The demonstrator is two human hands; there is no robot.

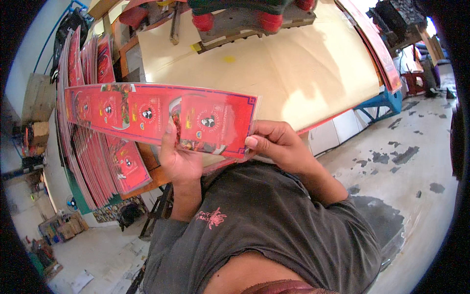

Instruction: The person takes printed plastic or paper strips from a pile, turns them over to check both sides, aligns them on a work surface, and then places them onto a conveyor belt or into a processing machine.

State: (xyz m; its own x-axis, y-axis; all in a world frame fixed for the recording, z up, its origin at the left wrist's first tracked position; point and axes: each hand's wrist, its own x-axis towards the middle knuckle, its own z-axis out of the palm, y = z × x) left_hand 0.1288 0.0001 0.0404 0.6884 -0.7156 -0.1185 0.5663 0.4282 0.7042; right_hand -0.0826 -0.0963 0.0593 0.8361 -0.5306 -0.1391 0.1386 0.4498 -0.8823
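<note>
Red printed strip [147,115] is held over the near edge of the pale table [303,68]. Its right end is pinched by the nearly closed right hand [284,147]. Its lower edge is gripped by the left hand [181,164], thumb in front, fingers hidden. At left, stacked strips [90,164] are seen; farther, a dark object [232,7] with red feet [270,22].

Past the long red strip [144,117], the pale sheet [303,73] leaves broad room for passing. A dark board [230,25] stands in the way at the far side's middle, and packed red stacks [93,164] crowd the left (the strip's end crosses in front of them).
</note>
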